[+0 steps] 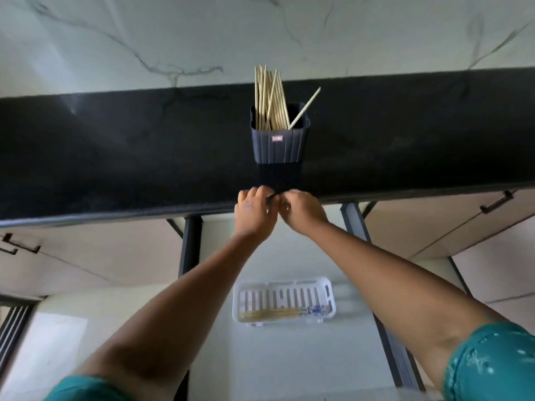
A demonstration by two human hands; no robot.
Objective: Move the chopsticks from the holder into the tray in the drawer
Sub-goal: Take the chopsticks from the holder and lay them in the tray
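Note:
A dark ribbed holder (278, 141) stands upright on the black countertop (115, 157), with several pale wooden chopsticks (270, 99) sticking out of its top; one leans out to the right. Below, in the open drawer, a white slotted tray (285, 299) holds several chopsticks (275, 314) lying along its near side. My left hand (254, 211) and my right hand (301, 211) meet at the counter's front edge, just in front of the holder. Their fingers are curled and touch each other. I see no chopstick in either hand; both are motion-blurred.
A marble-patterned wall (202, 39) rises behind the counter. Closed cabinet fronts with dark handles (496, 202) flank the open drawer (220, 357) on both sides. Dark drawer rails (188, 247) run along its left and right edges.

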